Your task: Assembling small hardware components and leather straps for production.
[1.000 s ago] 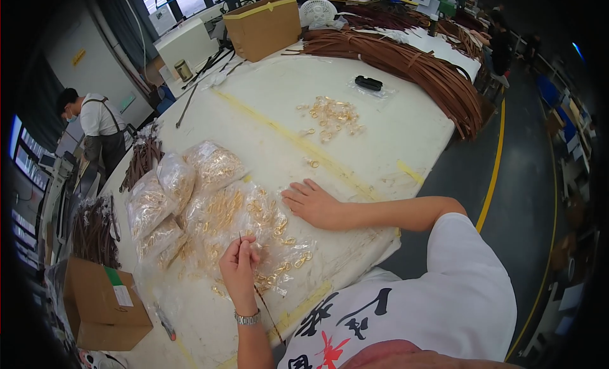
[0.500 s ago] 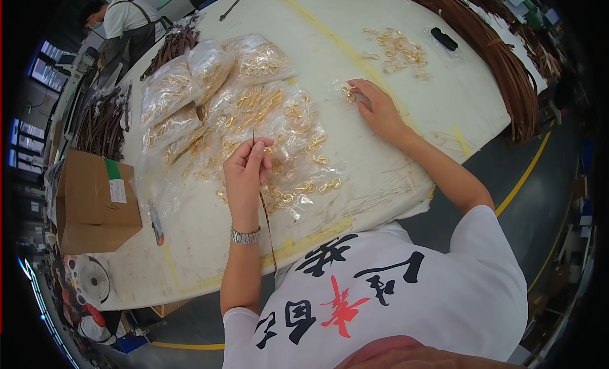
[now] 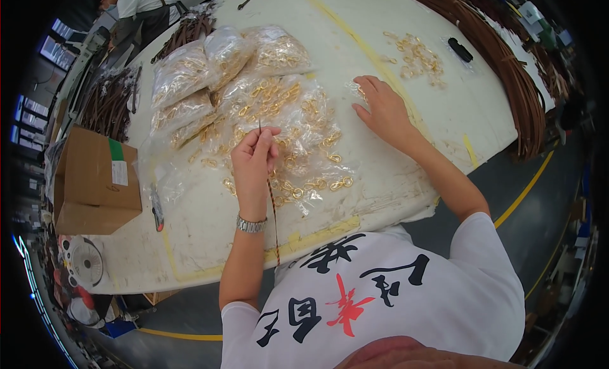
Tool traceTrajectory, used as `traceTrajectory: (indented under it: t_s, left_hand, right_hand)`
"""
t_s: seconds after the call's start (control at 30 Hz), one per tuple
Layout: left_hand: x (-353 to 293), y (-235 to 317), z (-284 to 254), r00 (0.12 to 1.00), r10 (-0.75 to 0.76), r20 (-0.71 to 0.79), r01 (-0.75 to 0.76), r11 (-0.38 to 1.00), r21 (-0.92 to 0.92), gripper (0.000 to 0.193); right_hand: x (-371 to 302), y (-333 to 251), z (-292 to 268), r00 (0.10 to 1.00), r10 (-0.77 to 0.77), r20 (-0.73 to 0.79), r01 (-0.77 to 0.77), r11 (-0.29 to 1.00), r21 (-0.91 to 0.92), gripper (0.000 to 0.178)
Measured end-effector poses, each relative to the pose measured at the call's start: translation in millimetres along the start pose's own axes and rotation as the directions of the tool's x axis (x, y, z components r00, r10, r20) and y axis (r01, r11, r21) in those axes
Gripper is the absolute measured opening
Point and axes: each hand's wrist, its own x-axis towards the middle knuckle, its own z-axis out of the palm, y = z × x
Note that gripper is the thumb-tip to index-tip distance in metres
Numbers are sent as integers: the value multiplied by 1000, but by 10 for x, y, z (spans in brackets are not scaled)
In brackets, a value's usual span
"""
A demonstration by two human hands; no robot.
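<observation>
- The left hand pinched a thin brown cord.
- The right hand lay flat and open on a clear bag.
- Clear bags of gold rings sat just past the fingers.
- A brown box stood left of the white table.

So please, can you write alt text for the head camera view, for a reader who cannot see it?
A person's left hand pinches a thin brown cord above clear bags of gold metal rings on a white table, while the right hand rests flat near the bags. A cardboard box stands at the left.
</observation>
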Motion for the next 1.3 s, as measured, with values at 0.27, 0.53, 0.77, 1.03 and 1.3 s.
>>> traceTrajectory:
  t_s: [0.27,0.53,0.77,1.03,1.3]
  left_hand:
    - [-55,-1,30,1000,-8,-4,8,1000,13,23]
    - [-110,34,88,999,-16,29,14,997,81,22]
    - [-111,-5,228,984,155,90,-171,961,215,21]
    - [-175,45,132,964,111,241,-200,902,383,19]
    - [-174,-22,180,976,110,189,-171,923,345,19]
  right_hand:
    - [75,437,281,959,-16,283,119,928,-352,14]
    - [266,319,-27,953,97,286,-98,995,-13,13]
    - [184,-317,-201,765,16,644,-589,421,690,17]
    - [217,-594,-68,591,-238,771,-721,273,637,14]
    - [84,-570,62,555,-234,799,-772,213,599,21]
